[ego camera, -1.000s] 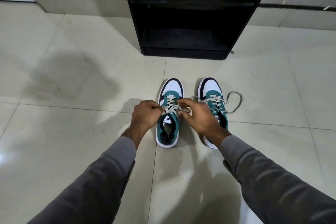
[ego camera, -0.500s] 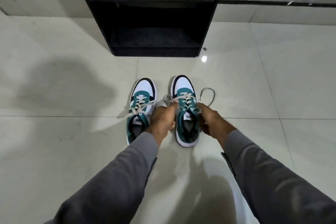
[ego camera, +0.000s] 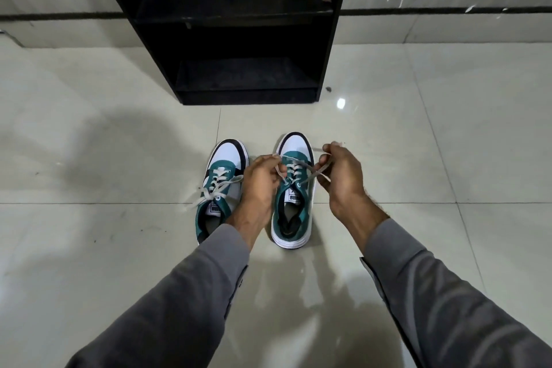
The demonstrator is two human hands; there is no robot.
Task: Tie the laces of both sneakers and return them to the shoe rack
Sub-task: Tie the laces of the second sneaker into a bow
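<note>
Two teal, white and black sneakers stand side by side on the floor, toes toward the rack. The left sneaker (ego camera: pixel 222 185) shows its cream laces knotted across the tongue. Over the right sneaker (ego camera: pixel 294 209) my left hand (ego camera: pixel 260 182) pinches one end of the lace (ego camera: pixel 313 175), and my right hand (ego camera: pixel 340 176) pinches the other end, both raised and pulled apart above the shoe. The black shoe rack (ego camera: pixel 239 24) stands straight ahead with its shelves bare.
Glossy pale floor tiles (ego camera: pixel 104 248) stretch on all sides of the shoes. A pale wall with a dark stripe (ego camera: pixel 448 12) runs behind the rack. My grey sleeves fill the lower part of the view.
Both hands left the left sneaker's laces, shifted to the right sneaker, and have now lifted its two lace ends up and apart. The camera has moved closer to the rack.
</note>
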